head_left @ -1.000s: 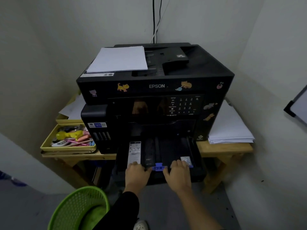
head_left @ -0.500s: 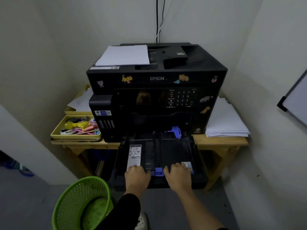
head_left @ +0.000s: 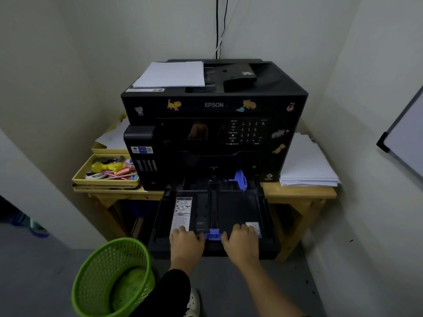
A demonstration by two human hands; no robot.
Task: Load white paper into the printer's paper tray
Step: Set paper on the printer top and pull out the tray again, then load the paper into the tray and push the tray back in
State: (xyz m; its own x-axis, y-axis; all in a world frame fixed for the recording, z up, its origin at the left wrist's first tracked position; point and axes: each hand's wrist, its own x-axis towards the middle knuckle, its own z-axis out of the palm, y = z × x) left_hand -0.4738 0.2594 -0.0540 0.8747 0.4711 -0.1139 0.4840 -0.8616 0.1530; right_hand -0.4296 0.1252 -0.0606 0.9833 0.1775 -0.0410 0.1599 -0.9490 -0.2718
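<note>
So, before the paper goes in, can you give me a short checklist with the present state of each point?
1. Paper tray pulled out far enough: ok, its floor is open to view.
2. Tray free of old paper: ok, only the black floor and a label show.
3. Blue front guide reachable: ok, it sits between the left hand and right hand.
4. Hands free to fetch paper: not ok, both rest on the tray's front edge.
5. White paper near: ok, a sheet stack lies on the printer, another stack beside it.
6. Guides set to paper size: cannot tell.
</note>
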